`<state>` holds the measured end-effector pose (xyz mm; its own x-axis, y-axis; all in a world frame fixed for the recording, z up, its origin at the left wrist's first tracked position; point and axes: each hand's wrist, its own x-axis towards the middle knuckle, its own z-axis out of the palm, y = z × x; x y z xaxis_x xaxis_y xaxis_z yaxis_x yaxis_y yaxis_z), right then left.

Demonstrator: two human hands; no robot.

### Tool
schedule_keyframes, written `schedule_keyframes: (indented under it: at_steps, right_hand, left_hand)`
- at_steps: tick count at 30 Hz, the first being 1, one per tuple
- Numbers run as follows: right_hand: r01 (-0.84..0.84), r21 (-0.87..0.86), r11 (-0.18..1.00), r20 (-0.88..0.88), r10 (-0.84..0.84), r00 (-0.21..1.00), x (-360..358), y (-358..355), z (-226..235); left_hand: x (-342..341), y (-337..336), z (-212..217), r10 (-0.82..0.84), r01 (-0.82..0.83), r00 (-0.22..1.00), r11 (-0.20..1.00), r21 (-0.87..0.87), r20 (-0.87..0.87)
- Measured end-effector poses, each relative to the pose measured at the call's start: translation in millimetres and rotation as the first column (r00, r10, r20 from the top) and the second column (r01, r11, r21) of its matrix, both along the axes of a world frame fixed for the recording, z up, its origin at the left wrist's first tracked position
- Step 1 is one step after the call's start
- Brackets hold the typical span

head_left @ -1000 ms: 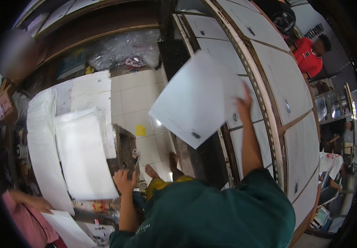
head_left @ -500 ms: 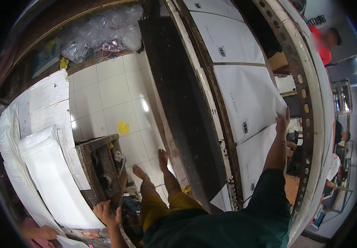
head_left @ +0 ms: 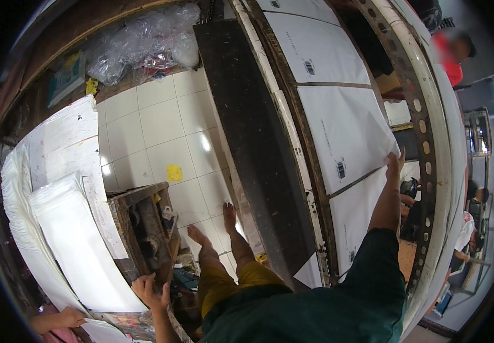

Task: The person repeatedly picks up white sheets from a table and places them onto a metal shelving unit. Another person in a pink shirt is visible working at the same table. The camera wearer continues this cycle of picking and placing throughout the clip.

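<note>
At the right, my right hand (head_left: 394,167) pinches the near right corner of a white printed sheet (head_left: 341,134), which carries a small barcode. That corner is lifted a little and the sheet bends up towards my fingers. The sheet lies in a row of similar ones on a long dark-framed board, with another white sheet (head_left: 358,208) just nearer to me. My left hand (head_left: 151,292) rests on the edge of a worn wooden stand (head_left: 170,248), fingers apart and holding nothing. Beside it lies a stack of blank white sheets (head_left: 84,246).
Another person's hand (head_left: 71,317) touches white sheets at the lower left. A long black board (head_left: 247,131) runs between the tiled floor and the sheets. A perforated metal rail (head_left: 424,171) borders the right side. Clear plastic bags (head_left: 144,46) fill a shelf at the back.
The sheet's corner is raised slightly more in my right hand. The other person's hand has moved a little right and away from me. My left hand stays on the stand.
</note>
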<state>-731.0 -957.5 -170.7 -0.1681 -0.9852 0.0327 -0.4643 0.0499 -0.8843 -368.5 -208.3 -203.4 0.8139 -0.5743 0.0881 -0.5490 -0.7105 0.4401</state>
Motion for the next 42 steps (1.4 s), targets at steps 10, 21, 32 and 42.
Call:
schedule_keyframes:
  at_steps: [10, 21, 32, 42]
  right_hand:
    - [-0.235, 0.107, 0.966, -0.717, 0.239, 0.654, 84.7, 82.6, 0.8]
    - [-0.178, 0.163, 0.970, -0.739, 0.240, 0.630, 95.6, 93.6, -7.9]
    - [-0.465, -0.325, 0.824, -0.559, 0.229, 0.797, 183.8, 180.5, 1.7]
    - [-0.997, -0.071, 0.028, -0.490, 0.870, 0.059, 253.8, 434.9, 44.0]
  left_hand:
    - [0.1, 1.5, 1.3, -0.003, 0.003, 1.000, 1.000, -0.030, -0.002]
    - [0.4, 5.9, 4.4, -0.003, 0.002, 1.000, 0.998, -0.070, -0.011]
    - [-0.1, 13.2, -0.3, -0.011, 0.019, 0.998, 0.993, -0.121, 0.062]
    - [-1.3, 12.6, 5.0, -0.015, 0.026, 0.998, 0.977, -0.212, 0.054]
